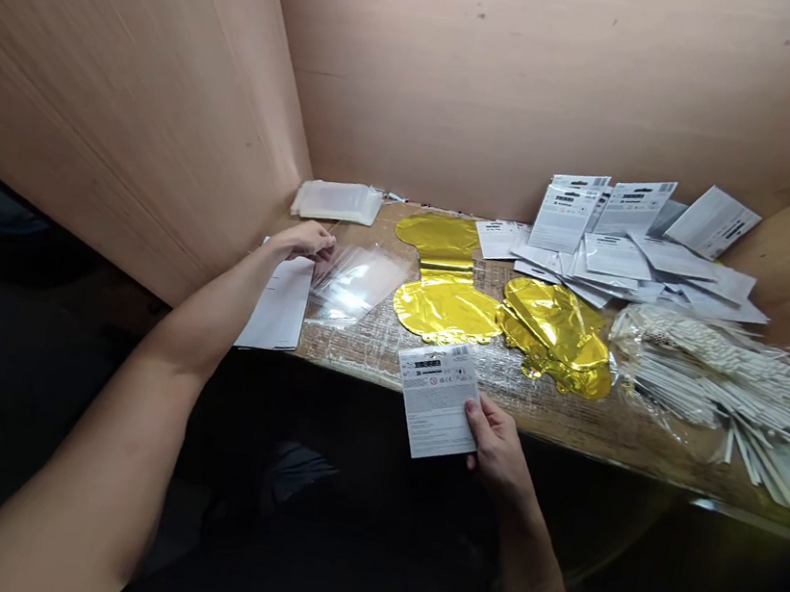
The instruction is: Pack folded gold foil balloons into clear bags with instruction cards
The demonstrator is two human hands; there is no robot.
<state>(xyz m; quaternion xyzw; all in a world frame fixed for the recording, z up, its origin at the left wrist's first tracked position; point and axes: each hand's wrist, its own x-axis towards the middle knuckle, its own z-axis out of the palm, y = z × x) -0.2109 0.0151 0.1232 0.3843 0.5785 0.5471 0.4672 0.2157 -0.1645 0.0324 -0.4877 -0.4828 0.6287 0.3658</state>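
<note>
My right hand (498,441) grips a white printed card (437,404) by its right edge, thumb on top, just in front of the table edge. The card has a hang slot and a barcode along its top. My left hand (309,241) is closed in a pinch at the upper left corner of a loose pile of clear plastic bags (364,282). Its fingertips seem to hold the edge of a bag, partly hidden by the fingers. Under the left wrist lies a stack of white paper sheets (278,305).
A stack of translucent sleeves (338,201) sits at the back left. Flat gold foil balloons (448,308) and folded gold foil (556,332) lie mid-table. Packed white cards (618,258) are heaped back right, before bagged white sticks (719,378). Wooden panels (538,92) enclose the table.
</note>
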